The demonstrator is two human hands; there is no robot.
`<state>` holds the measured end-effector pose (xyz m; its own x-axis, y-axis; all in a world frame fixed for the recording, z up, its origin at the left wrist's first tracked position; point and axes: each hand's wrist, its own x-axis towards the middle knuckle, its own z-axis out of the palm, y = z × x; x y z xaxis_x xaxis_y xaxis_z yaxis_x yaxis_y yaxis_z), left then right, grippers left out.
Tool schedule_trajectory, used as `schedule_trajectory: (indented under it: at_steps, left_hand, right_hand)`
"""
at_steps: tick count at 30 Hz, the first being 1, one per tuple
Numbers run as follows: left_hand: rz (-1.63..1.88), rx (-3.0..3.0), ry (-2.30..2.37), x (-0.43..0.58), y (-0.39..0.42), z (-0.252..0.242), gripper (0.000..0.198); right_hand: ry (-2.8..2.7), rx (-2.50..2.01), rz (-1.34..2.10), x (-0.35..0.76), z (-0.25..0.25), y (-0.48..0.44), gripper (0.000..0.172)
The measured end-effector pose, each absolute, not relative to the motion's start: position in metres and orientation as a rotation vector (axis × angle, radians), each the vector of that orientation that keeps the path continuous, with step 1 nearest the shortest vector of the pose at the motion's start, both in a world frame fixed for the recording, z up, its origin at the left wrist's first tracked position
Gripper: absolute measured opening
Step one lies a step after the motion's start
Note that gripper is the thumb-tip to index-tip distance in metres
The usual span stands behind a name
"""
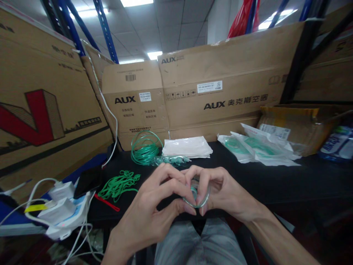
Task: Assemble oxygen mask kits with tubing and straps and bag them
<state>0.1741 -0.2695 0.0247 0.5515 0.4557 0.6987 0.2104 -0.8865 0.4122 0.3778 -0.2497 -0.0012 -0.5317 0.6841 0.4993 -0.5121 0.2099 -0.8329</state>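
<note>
Tubing loop, clear with a green tint, is held just off the near edge of the black table, about midway along that edge and above the lap.

Beyond the table's left end, a white power strip with plugged chargers is noted. Green rubber bands lie in a loose heap on the table's left part, and a larger green tubing coil is set behind them toward the far edge.

The left hand is closed on the loop's left side, thumb and fingertips pinched narrowly. Flat clear bags are stacked at the table's far middle. The loop is seen roughly on edge, its opening turned toward the camera and its wider span run left to right between the two grips.

The right hand is pinched likewise on the loop's right side. Contact is made by both hands, so neither is judged the nearer. Bagged tubing sets lie on the table's right part.
</note>
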Motion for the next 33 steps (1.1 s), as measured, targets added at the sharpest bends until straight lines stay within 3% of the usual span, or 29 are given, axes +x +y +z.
schedule_trajectory:
  at_steps: [14, 22, 26, 30, 33]
  left_hand:
    - [1.075, 2.404, 0.524, 0.172, -0.255, 0.017, 0.024]
    - [1.113, 2.398, 0.570, 0.173, -0.246, 0.010, 0.012]
    - [1.150, 2.527, 0.842, 0.176, -0.239, 0.003, 0.006]
    - [0.865, 2.669, 1.123, 0.166, -0.231, -0.002, 0.013]
    - [0.699, 2.573, 1.442, 0.138, -0.219, -0.004, 0.024]
  right_hand:
    - [-1.693, -0.282, 1.353, 0.385, 0.001, -0.247, 0.011]
    - [-1.730, -0.459, 1.387, 0.386, 0.000, -0.244, 0.020]
    - [-1.651, -0.719, 1.285, 0.385, -0.010, -0.229, 0.029]
    - [-1.776, -0.992, 1.084, 0.386, -0.034, -0.204, 0.043]
    - [-1.896, -1.159, 0.825, 0.390, -0.052, -0.188, 0.036]
